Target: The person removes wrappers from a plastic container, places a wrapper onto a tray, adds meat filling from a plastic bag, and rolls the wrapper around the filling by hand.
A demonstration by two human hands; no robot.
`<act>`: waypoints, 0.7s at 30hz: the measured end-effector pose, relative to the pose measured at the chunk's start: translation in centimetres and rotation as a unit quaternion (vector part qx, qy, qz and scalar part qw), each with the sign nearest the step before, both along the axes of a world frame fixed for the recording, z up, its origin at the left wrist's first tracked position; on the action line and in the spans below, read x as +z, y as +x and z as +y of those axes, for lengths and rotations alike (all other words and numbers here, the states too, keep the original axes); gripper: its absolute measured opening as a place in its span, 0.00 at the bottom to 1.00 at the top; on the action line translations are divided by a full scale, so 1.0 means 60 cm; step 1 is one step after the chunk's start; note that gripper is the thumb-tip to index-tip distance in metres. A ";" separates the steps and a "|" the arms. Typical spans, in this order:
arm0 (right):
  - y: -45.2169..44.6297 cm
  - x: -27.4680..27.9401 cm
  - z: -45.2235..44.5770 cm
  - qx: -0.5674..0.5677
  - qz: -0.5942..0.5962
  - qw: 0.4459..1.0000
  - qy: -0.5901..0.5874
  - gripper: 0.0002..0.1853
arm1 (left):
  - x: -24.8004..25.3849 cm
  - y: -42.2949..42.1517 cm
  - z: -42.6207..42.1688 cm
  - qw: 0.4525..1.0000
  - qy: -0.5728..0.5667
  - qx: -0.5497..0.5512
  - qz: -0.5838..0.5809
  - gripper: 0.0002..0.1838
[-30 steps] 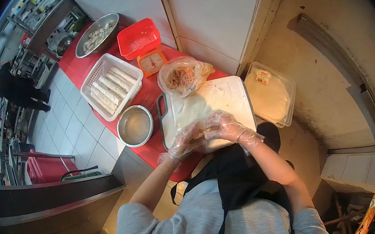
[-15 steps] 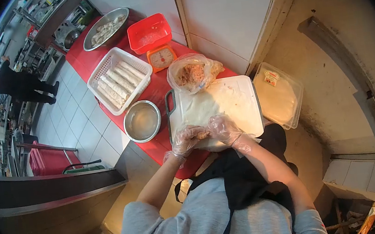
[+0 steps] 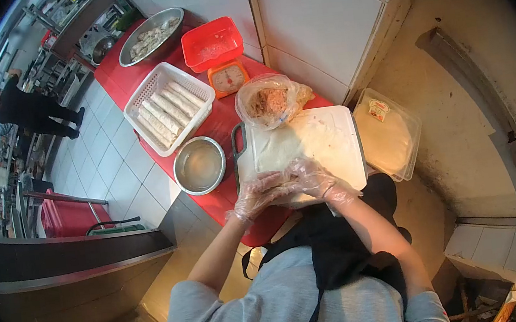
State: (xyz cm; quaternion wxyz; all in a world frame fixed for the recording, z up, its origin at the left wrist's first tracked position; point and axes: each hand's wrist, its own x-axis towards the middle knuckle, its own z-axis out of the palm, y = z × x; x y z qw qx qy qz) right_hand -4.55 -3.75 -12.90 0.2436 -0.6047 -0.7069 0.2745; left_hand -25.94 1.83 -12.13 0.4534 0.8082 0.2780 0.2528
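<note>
My left hand (image 3: pixel 258 195), in a clear plastic glove, is closed on the near edge of a thin pale wrapper sheet (image 3: pixel 279 150). Beside it my right hand (image 3: pixel 311 179), gloved the same way, grips the folded wrapper, its fingers almost meeting the left ones. Any filling under the fold is hidden by my fingers. The sheet lies on a white cutting board (image 3: pixel 339 145) with a dark rim and handle. Just past the board sits an open plastic bag of reddish-brown filling (image 3: pixel 270 101).
Left of the board stands a metal bowl of cloudy liquid (image 3: pixel 199 166). Farther along the red table (image 3: pixel 121 81) are a white basket of rolls (image 3: pixel 169 109), an orange scale (image 3: pixel 228 77) with a red tray (image 3: pixel 211 42), and a metal basin (image 3: pixel 151 36). A lidded plastic box (image 3: pixel 388 133) is at right.
The brown filling that showed between my hands is now covered by the wrapper's near edge. My fingers have come closer together, and the view has shifted slightly.
</note>
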 end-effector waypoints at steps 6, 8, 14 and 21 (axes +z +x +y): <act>-0.006 0.040 -0.015 0.033 -0.066 0.996 0.051 0.14 | -0.079 -0.012 0.021 0.999 0.009 -0.037 0.026 0.19; -0.023 0.068 -0.018 0.006 -0.096 0.993 0.063 0.12 | -0.038 0.000 0.008 0.998 0.063 0.007 0.007 0.17; -0.035 -0.047 0.000 0.057 -0.154 0.982 0.090 0.13 | -0.041 -0.005 0.022 0.990 0.127 -0.062 -0.005 0.20; -0.014 0.028 -0.019 0.022 -0.143 0.984 0.107 0.13 | -0.034 -0.015 0.021 0.981 0.184 0.021 0.052 0.19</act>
